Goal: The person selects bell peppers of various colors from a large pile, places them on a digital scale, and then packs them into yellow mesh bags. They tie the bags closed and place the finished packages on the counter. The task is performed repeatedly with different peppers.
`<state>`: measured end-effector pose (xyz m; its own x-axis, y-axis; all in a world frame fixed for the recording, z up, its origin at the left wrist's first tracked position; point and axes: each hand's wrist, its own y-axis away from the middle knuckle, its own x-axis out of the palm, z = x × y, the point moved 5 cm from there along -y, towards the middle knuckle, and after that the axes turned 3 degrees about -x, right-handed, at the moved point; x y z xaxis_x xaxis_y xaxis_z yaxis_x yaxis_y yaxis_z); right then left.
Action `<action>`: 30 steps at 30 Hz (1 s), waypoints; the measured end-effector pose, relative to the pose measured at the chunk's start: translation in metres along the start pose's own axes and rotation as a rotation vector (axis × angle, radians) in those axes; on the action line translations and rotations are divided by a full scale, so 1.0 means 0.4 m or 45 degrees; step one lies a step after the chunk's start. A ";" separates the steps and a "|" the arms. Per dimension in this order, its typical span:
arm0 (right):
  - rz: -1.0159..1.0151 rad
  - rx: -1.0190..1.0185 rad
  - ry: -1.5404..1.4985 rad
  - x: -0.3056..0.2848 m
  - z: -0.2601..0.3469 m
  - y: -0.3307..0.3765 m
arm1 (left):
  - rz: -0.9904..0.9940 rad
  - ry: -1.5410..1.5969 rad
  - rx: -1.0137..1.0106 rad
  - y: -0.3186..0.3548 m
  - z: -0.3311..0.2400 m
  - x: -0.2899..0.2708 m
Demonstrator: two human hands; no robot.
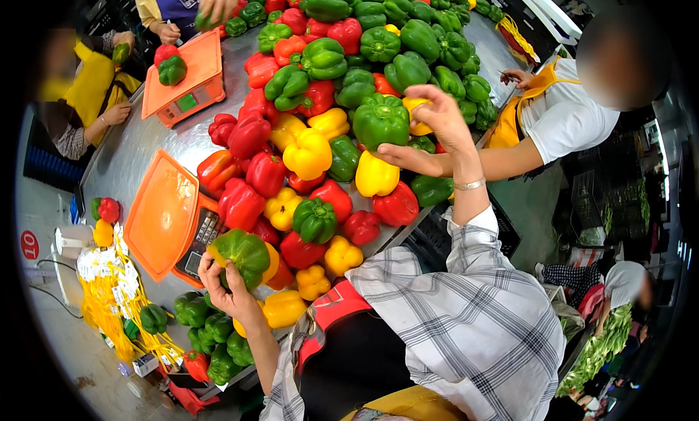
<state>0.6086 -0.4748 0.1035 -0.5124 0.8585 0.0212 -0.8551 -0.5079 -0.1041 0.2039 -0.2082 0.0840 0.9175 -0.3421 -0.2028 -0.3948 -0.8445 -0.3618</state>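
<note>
My left hand is closed on a green bell pepper, its fingers along the lower left side; a small yellow patch shows at that edge. My right hand, with a bracelet at the wrist, is over the pile, fingers bent and apart. Its fingertips are close to a large green bell pepper; whether they touch it I cannot tell. A yellow pepper shows partly behind them. Just under that green pepper lies another hand, which appears to belong to the person at the right. Red and yellow peppers lie between my hands.
Two orange scales stand on the metal table, the farther bearing peppers. Yellow straps with white labels hang at the left, near more green peppers. Co-workers stand across the table and at the right.
</note>
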 end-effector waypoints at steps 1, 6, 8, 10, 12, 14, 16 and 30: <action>-0.146 -0.205 0.068 -0.018 0.024 -0.011 | -0.009 -0.010 -0.002 -0.001 0.002 -0.004; -0.431 -0.796 -0.274 0.061 0.239 0.004 | -0.057 0.045 -0.150 -0.012 -0.009 -0.026; -0.121 -0.739 -0.165 0.221 0.266 0.046 | -0.087 0.285 -0.330 -0.009 0.014 -0.038; 0.261 -0.546 0.063 0.399 0.209 0.107 | -0.009 0.259 -0.276 -0.017 0.023 -0.046; 0.862 -0.418 0.264 0.599 0.107 0.193 | -0.026 0.314 -0.302 -0.015 0.017 -0.051; 1.170 -0.482 0.376 0.736 0.006 0.295 | -0.011 0.380 -0.315 -0.015 0.025 -0.066; 1.232 -0.346 0.212 0.815 -0.047 0.343 | 0.019 0.394 -0.269 -0.013 0.035 -0.085; 1.748 0.002 0.142 0.969 -0.100 0.263 | 0.006 0.737 -0.621 0.053 0.189 -0.115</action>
<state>0.3231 -0.1926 0.0611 -0.9289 -0.3259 -0.1760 0.3268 -0.9448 0.0243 0.1497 -0.1794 0.0170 0.8473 -0.3946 0.3556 -0.4568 -0.8829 0.1088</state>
